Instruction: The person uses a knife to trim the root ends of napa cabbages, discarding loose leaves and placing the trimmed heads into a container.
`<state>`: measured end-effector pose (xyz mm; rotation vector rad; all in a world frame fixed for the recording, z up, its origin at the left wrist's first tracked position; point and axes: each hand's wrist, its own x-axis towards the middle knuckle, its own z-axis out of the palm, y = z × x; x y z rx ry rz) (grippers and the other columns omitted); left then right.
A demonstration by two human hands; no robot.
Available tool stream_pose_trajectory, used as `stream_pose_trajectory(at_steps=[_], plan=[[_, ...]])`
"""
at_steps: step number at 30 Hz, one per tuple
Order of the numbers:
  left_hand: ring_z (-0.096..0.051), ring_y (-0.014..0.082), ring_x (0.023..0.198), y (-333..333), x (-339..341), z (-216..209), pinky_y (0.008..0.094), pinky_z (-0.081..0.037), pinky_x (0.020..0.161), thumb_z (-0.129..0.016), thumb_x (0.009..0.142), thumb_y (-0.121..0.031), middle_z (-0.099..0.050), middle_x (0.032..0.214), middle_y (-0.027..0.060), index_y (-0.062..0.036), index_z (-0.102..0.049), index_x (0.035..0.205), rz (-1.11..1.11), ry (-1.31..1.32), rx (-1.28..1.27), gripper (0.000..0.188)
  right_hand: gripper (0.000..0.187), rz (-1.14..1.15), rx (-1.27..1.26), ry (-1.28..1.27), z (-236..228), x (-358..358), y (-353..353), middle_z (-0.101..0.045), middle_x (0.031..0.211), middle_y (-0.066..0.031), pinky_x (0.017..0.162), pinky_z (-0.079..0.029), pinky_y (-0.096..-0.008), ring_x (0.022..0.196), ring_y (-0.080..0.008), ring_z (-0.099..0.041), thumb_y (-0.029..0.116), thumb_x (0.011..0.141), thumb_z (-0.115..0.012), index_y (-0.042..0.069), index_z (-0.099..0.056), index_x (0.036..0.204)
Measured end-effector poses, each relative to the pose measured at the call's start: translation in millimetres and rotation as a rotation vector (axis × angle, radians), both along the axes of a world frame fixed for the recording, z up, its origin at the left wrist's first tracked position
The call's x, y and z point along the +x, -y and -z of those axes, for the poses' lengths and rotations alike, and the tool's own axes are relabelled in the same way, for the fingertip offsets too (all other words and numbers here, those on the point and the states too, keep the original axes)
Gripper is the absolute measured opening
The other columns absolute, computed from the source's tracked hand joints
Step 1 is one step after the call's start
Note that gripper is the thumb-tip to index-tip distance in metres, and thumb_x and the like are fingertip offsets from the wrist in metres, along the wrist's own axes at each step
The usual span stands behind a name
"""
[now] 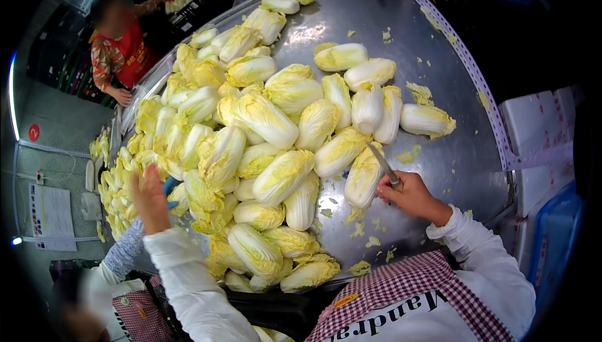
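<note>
Cabbages (pixel 283 177) lie in a big heap on the metal table (pixel 454 176). From far away, I see the right hand (pixel 412 197) gripping a knife (pixel 384 165) over the table; I can't tell if it touches the cabbage (pixel 362 183) there. The left hand (pixel 152 203) is up near the table's left side, loose, holding nothing I can see.
</note>
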<state>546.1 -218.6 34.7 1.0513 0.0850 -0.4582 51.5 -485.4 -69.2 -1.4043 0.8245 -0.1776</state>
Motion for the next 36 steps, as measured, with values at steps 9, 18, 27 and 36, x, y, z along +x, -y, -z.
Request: stream_pose_trajectory(at_steps=[9, 18, 27, 36], plan=[[-0.051, 0.0353, 0.105, 148, -243, 63, 0.0421, -0.044, 0.085, -0.085, 0.054, -0.029, -0.051, 0.12, 0.017, -0.0021, -0.045, 0.13, 0.754, 1.921, 1.368, 0.09, 0.016, 0.005, 0.047, 0.044, -2, -1, -15, -0.066, 0.08, -0.0021, 0.049, -0.045, -0.0216, 0.067, -0.0059, -0.06, 0.021, 0.09, -0.063, 0.005, -0.061, 0.095], [-0.053, 0.0337, 0.09, 102, -247, 19, 0.0399, -0.045, 0.08, -0.08, 0.068, -0.015, -0.052, 0.098, 0.0187, 0.0014, -0.052, 0.117, 0.37, 1.542, 0.904, 0.058, 0.033, -0.15, 0.395, 0.218, -40, 18, -54, -0.066, 0.095, -0.0116, 0.042, -0.044, -0.0206, 0.087, -0.0171, -0.068, 0.026, 0.093, -0.061, -0.001, -0.055, 0.11], [-0.045, 0.0244, 0.119, -34, -388, -17, 0.0372, -0.038, 0.102, -0.075, 0.073, -0.005, -0.044, 0.127, 0.0122, -0.0051, -0.041, 0.124, 0.154, 0.579, 0.152, 0.061, 0.044, -0.448, 0.735, 0.544, -69, 60, -104, -0.064, 0.094, -0.0086, 0.04, -0.041, -0.0231, 0.059, -0.0105, -0.057, 0.03, 0.088, -0.067, 0.003, -0.052, 0.12], [-0.052, 0.024, 0.118, -164, -454, -41, 0.0355, -0.044, 0.097, -0.081, 0.066, -0.017, -0.048, 0.132, 0.0116, -0.0082, -0.016, 0.148, 0.298, 0.199, 0.196, 0.106, 0.071, -1.463, 0.043, 0.671, -124, 85, -205, -0.062, 0.113, -0.0144, 0.081, -0.049, -0.0306, 0.094, -0.0209, -0.062, 0.034, 0.078, -0.077, 0.001, -0.047, 0.132]])
